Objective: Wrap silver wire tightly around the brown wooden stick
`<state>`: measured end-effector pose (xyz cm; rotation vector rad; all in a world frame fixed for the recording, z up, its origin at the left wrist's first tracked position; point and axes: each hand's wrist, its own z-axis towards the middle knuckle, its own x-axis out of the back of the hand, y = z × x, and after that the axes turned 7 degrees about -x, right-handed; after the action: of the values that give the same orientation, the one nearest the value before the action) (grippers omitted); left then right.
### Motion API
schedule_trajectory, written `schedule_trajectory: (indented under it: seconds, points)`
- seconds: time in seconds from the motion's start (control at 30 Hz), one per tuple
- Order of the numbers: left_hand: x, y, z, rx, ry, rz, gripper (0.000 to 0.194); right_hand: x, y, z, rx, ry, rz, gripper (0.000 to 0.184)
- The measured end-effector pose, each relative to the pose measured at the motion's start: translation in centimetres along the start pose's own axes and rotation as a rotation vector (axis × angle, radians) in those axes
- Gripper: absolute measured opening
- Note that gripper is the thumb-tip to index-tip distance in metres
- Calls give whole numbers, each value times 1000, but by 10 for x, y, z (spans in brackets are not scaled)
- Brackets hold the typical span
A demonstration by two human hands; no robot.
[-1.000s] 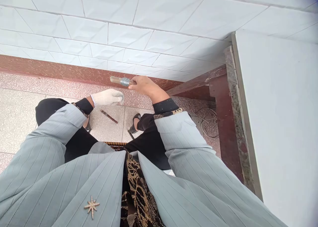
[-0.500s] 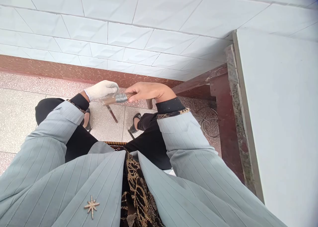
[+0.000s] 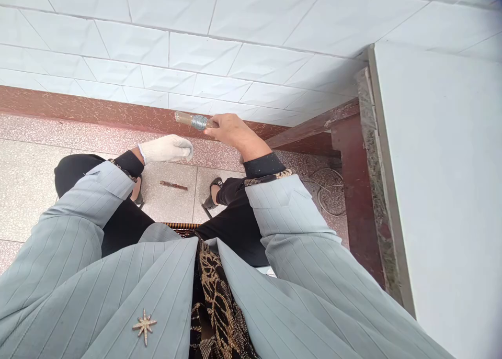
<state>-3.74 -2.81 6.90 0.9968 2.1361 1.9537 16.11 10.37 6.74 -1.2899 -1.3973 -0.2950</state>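
Note:
My right hand (image 3: 231,132), bare, is closed round one end of a brown stick-like piece (image 3: 183,118). Silvery wire (image 3: 199,122) is wound in tight turns about its middle. Its pale far end points left, towards the wall base. Below and left of it is my left hand (image 3: 168,148) in a white knitted glove, apart from the piece. The gloved fingers are curled together, and whatever may be inside them is hidden. A short, thin dark brown stick (image 3: 173,185) shows over the floor between my feet.
A white tiled wall (image 3: 204,55) with a reddish-brown skirting (image 3: 129,115) runs ahead. At the right stands a dark red table frame (image 3: 353,176) with a white top (image 3: 443,165). A pale cable (image 3: 329,191) lies coiled on the speckled floor (image 3: 27,186).
My right hand has lifted the wire-wound piece up and away from my left hand, which has dropped slightly rightward. The thin stick has turned from steeply slanted to nearly level.

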Motion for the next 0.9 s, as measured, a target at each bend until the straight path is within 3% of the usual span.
schedule_trajectory:
  seconds: [0.1, 0.2, 0.3, 0.37, 0.4, 0.47, 0.57, 0.67, 0.77, 0.9]
  points:
    - [2, -1, 0, 6, 30, 108, 14, -4, -4, -1, 56, -88, -276, 19]
    - [3, -4, 1, -13, 58, 252, 17, -8, -8, -4, 115, -347, -430, 11]
    - [6, -8, 1, -36, 85, 345, 17, -5, -9, -8, 237, -754, -365, 10]
    - [9, -10, 1, -37, 126, 357, 17, 3, -6, -13, 344, -908, -175, 17]
    - [10, -10, 1, -40, 146, 345, 16, 9, -4, -16, 397, -901, -54, 23]
    - [13, -10, 1, -54, 205, 290, 14, 22, 0, -23, 432, -725, 200, 32]
    - [12, -10, 0, -32, 251, 155, 15, 35, 2, -32, 298, -392, 514, 37]
    - [2, -11, 1, 28, 185, 16, 18, 35, -4, -35, 169, -150, 698, 39]
    - [-10, -14, 4, 33, 118, -23, 17, 25, -8, -28, 86, -63, 744, 39]
    - [-16, -11, 7, -2, 42, 104, 18, 7, -5, -11, 3, -63, 704, 35]
